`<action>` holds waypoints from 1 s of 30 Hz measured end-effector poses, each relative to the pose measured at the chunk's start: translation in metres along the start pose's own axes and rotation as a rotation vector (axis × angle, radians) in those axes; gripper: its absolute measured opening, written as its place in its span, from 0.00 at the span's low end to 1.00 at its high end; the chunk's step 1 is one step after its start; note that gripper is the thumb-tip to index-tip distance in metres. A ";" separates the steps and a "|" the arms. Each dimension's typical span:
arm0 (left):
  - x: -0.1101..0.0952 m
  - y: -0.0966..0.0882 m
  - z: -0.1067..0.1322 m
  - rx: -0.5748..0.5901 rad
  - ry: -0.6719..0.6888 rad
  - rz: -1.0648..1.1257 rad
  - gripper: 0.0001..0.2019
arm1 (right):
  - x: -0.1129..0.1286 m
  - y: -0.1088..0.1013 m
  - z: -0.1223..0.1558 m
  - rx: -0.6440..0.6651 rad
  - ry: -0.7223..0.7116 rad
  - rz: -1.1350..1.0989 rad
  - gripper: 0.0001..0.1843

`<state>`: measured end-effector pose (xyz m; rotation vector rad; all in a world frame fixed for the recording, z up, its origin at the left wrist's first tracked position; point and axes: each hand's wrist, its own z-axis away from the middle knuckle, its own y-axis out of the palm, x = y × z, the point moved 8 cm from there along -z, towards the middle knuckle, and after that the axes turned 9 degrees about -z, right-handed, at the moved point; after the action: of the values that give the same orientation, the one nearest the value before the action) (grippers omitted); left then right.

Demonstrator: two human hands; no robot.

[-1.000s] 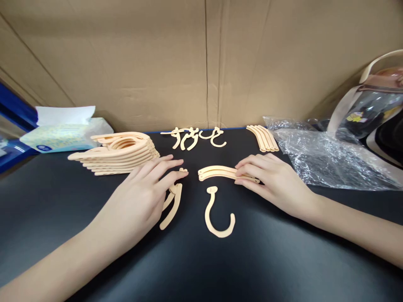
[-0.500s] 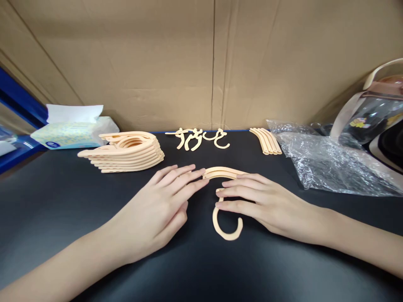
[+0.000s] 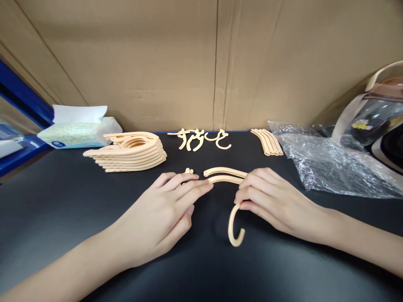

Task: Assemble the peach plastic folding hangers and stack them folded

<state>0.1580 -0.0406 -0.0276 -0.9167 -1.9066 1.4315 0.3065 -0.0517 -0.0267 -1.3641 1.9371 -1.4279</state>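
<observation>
My right hand pinches the end of a cream plastic hanger hook, whose curved part hangs toward me over the black table. Two curved hanger arms lie just beyond: a far one and a near one, their right ends hidden by my right hand. Fingers stretched out, my left hand reaches the left end of the near arm with its fingertips. Behind those fingers a small cream piece shows in part; the rest of it is covered.
At the back left, a stack of cream hanger parts stands beside a tissue pack. Several loose hooks and several curved arms lie along the cardboard wall. Clear plastic bags and a bottle are on the right.
My right fingers have closed on the hook, which has lifted and tilted slightly to the right. The two curved arms have separated, the near one shifting toward me.
</observation>
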 end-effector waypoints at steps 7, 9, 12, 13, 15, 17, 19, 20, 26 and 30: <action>-0.001 0.000 0.001 -0.015 0.026 0.027 0.22 | -0.027 -0.015 0.008 -0.142 0.255 -0.236 0.06; -0.003 -0.001 0.000 -0.032 0.037 0.016 0.20 | -0.041 -0.017 0.013 -0.200 0.380 -0.334 0.08; -0.005 -0.003 -0.001 -0.045 0.043 -0.022 0.18 | -0.057 -0.018 0.021 -0.292 0.519 -0.469 0.09; -0.006 -0.003 -0.002 -0.044 0.045 -0.042 0.18 | -0.060 -0.018 0.022 -0.319 0.543 -0.499 0.09; -0.007 -0.002 -0.002 -0.043 0.050 -0.090 0.18 | -0.065 -0.019 0.024 -0.360 0.566 -0.531 0.08; -0.008 0.000 -0.002 -0.040 0.056 -0.134 0.18 | -0.068 -0.019 0.024 -0.381 0.572 -0.542 0.08; -0.008 0.002 -0.002 -0.037 0.060 -0.156 0.18 | -0.070 -0.018 0.024 -0.386 0.580 -0.544 0.07; -0.009 0.003 -0.002 -0.035 0.061 -0.159 0.18 | -0.070 -0.018 0.025 -0.386 0.584 -0.544 0.08; -0.010 0.000 -0.001 -0.047 0.051 -0.121 0.18 | -0.070 -0.014 0.025 -0.366 0.598 -0.586 0.11; -0.009 -0.001 -0.001 -0.052 0.057 -0.111 0.18 | -0.070 -0.012 0.024 -0.345 0.604 -0.603 0.13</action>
<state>0.1640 -0.0478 -0.0272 -0.8524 -1.9288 1.2836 0.3627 -0.0047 -0.0427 -1.9691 2.3360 -2.0353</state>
